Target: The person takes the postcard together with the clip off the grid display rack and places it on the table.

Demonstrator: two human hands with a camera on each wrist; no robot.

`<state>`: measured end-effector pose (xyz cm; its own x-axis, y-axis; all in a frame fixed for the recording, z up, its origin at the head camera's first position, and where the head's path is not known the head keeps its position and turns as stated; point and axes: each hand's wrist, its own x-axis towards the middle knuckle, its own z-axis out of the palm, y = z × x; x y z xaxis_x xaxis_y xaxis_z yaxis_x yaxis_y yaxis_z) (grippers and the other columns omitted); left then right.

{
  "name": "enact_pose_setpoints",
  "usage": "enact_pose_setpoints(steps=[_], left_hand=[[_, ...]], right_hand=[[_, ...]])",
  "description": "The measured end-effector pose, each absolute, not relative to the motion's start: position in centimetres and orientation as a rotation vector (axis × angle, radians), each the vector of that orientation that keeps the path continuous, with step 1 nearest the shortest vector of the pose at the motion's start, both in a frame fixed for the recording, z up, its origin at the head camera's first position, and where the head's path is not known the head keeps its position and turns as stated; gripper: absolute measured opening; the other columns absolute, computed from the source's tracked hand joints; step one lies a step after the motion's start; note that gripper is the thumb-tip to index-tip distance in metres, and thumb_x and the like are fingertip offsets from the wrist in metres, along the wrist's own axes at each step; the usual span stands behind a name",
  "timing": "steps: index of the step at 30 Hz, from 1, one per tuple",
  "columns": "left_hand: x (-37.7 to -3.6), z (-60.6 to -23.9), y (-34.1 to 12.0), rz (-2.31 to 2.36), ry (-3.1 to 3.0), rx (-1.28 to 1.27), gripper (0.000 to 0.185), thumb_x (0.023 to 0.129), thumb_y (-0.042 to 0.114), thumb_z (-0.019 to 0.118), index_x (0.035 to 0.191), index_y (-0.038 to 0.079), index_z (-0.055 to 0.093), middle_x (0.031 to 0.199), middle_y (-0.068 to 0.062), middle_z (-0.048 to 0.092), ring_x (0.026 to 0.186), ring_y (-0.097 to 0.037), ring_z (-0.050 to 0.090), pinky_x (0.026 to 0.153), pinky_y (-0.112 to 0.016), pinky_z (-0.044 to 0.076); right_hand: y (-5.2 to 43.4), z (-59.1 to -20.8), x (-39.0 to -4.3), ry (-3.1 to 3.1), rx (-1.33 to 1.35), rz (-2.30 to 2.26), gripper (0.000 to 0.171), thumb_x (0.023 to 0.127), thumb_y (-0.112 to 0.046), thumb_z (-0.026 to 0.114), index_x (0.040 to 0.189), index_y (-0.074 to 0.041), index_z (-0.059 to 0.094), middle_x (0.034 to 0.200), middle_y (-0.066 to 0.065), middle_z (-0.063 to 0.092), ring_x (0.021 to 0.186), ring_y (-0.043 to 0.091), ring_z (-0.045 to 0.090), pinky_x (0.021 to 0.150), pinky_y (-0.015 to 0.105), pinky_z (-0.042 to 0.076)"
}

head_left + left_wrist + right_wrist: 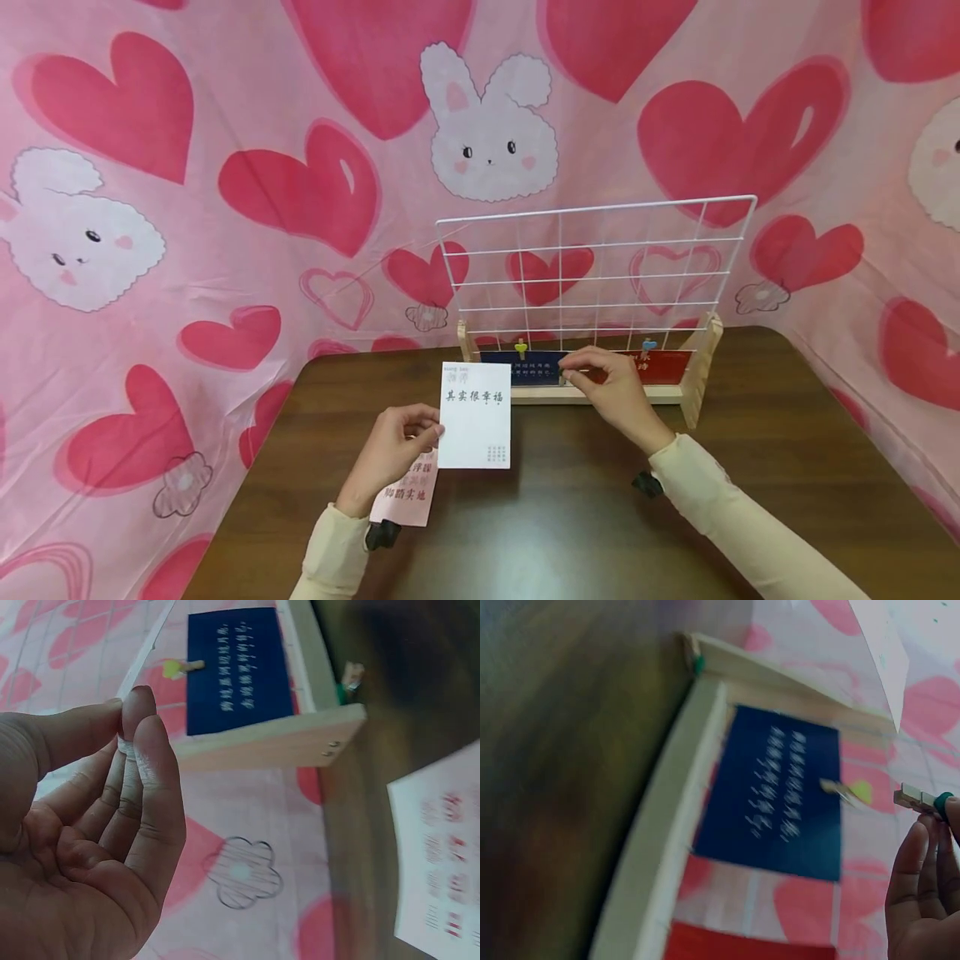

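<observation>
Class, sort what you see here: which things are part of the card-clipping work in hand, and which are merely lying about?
In hand: white card pinched by left hand; small clothespin held by right hand; wire grid rack; blue card and red card clipped on it.

Lying about: pink card on table; heart cloth.

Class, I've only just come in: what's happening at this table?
A person sits at a dark wooden table. Their left hand pinches a white card with printed characters, held upright above a pink card lying on the table. Their right hand holds a small wooden clip at the base of a white wire grid in a wooden stand, where a blue card and a red card already hang from clips.
</observation>
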<state>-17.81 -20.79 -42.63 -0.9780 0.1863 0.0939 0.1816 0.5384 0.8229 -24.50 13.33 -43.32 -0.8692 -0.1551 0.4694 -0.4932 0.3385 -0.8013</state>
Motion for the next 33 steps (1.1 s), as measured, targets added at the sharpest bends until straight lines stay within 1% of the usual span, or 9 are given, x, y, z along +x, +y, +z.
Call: enact_pose_setpoints(steps=[3,5,8,12,15,20,27,33], left_hand=[[-17.4,-43.3,-21.4,1.462,2.747,0.277,0.013,0.095,0.004,0.072,0.106,-0.003,0.073,0.088,-0.013,0.075,0.075,-0.022,0.072,0.067,-0.025,0.06],[-17.2,-43.8,-21.7,1.454,2.75,0.239,0.012,0.095,0.003,0.072,0.105,-0.003,0.073,0.088,-0.013,0.075,0.075,-0.024,0.072,0.066,-0.026,0.06],[-16.8,-44.4,-22.1,1.451,2.731,0.172,0.013,0.094,0.003,0.073,0.105,-0.003,0.074,0.088,-0.012,0.075,0.074,-0.022,0.07,0.066,-0.028,0.06],[-16.5,-45.3,-22.5,1.46,2.677,0.117,0.015,0.094,0.002,0.072,0.107,-0.006,0.072,0.09,-0.014,0.075,0.073,-0.02,0.07,0.067,-0.034,0.063],[-16.3,-45.8,-22.8,1.466,2.658,0.104,0.016,0.094,0.001,0.072,0.108,-0.008,0.071,0.091,-0.016,0.075,0.073,-0.019,0.07,0.067,-0.034,0.063],[-16.2,-46.6,-23.1,1.466,2.63,0.093,0.016,0.094,0.001,0.072,0.107,-0.008,0.071,0.089,-0.015,0.074,0.069,-0.018,0.067,0.062,-0.03,0.061],[-16.0,-48.1,-23.5,1.426,2.609,0.113,0.01,0.094,-0.001,0.069,0.102,-0.007,0.072,0.078,-0.011,0.07,0.063,-0.014,0.062,0.058,-0.026,0.056],[-15.4,-49.2,-23.5,1.365,2.644,0.107,0.01,0.09,0.001,0.075,0.097,-0.006,0.074,0.079,-0.01,0.075,0.067,-0.011,0.066,0.059,-0.022,0.056]], right_hand=[[12.1,-44.0,-24.6,-2.368,0.565,1.535,0.012,0.091,-0.003,0.077,0.102,-0.008,0.082,0.105,0.01,0.079,0.084,0.004,0.066,0.073,0.02,0.056],[11.3,-44.5,-24.7,-2.4,0.57,1.553,0.012,0.091,-0.002,0.077,0.101,-0.006,0.082,0.102,0.011,0.08,0.08,0.01,0.067,0.07,0.021,0.056],[10.0,-45.4,-24.8,-2.47,0.563,1.575,0.011,0.091,-0.002,0.077,0.1,-0.005,0.081,0.1,0.011,0.08,0.077,0.015,0.064,0.066,0.023,0.054],[8.6,-46.7,-25.2,-2.567,0.531,1.57,0.01,0.091,-0.003,0.077,0.1,-0.005,0.082,0.099,0.009,0.081,0.083,0.016,0.064,0.073,0.026,0.053],[7.7,-47.4,-25.8,-2.603,0.514,1.539,0.009,0.09,-0.004,0.078,0.098,-0.006,0.082,0.098,0.008,0.081,0.088,0.017,0.067,0.08,0.03,0.054],[6.7,-48.1,-27.0,-2.633,0.54,1.46,0.009,0.089,-0.002,0.077,0.093,-0.007,0.083,0.095,0.007,0.08,0.086,0.017,0.068,0.08,0.033,0.056],[5.3,-49.0,-27.8,-2.725,0.584,1.365,0.013,0.088,0.005,0.073,0.092,-0.005,0.081,0.094,0.008,0.079,0.082,0.017,0.068,0.082,0.04,0.059],[4.4,-49.8,-28.2,-2.768,0.614,1.341,0.017,0.085,0.008,0.071,0.091,-0.004,0.08,0.086,0.006,0.078,0.077,0.015,0.067,0.081,0.041,0.061]])
